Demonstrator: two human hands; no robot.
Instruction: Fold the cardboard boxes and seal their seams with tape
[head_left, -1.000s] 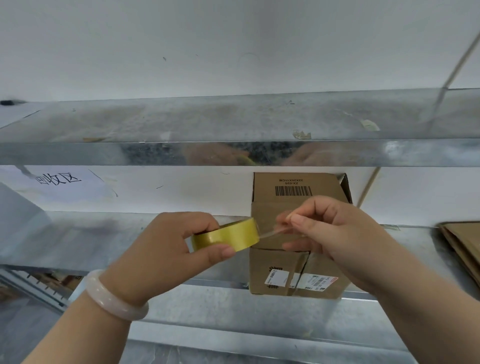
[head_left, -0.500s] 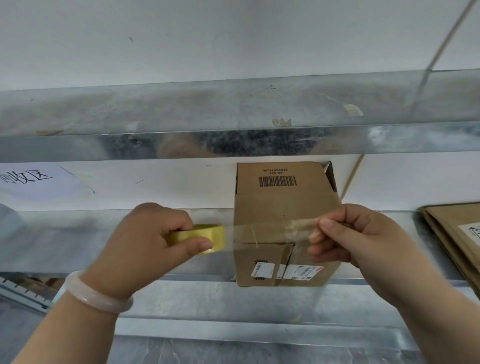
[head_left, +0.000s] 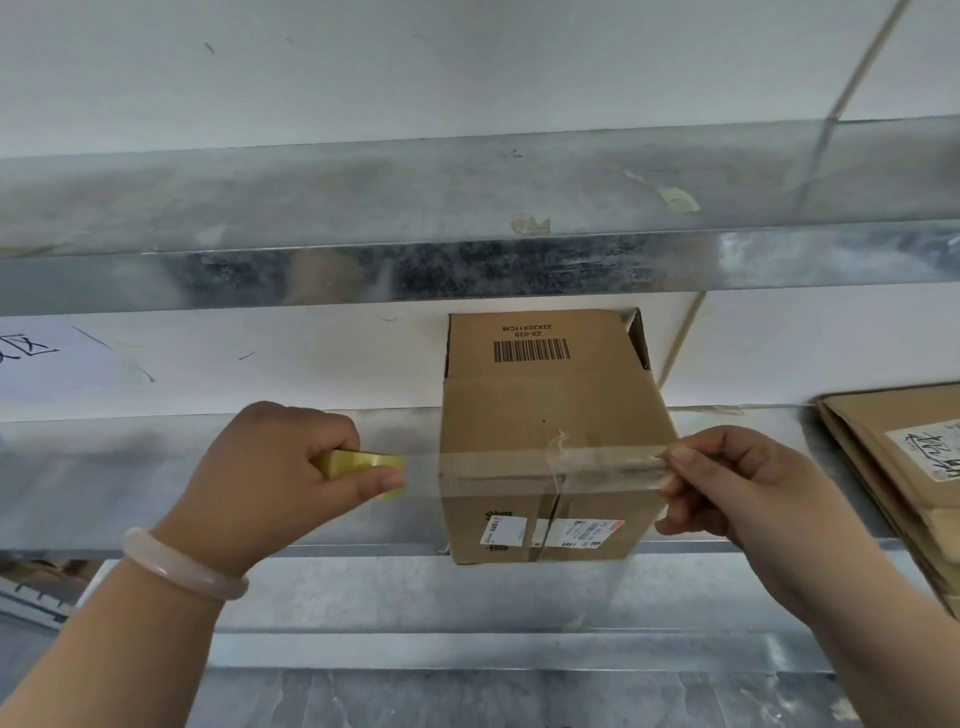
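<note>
The metal shelf (head_left: 156, 493) carries the box (head_left: 545, 415), which stands against the wall. It looks light and stiff, best steadied at its corners. The left hand (head_left: 280, 478) grips the yellow roll (head_left: 358, 462) beside it. The right hand (head_left: 737, 488) pinches the free end of the strip (head_left: 519, 462), stretched across the box's front. The film looks thin and clingy.

A galvanised metal shelf (head_left: 130, 467) spans mid-frame. A cardboard box (head_left: 550, 410) stands at its front edge, centre. Flattened cardboard (head_left: 883, 467) lies stacked at the right edge. The upper shelf (head_left: 311, 197) bears tape scraps (head_left: 530, 224).
</note>
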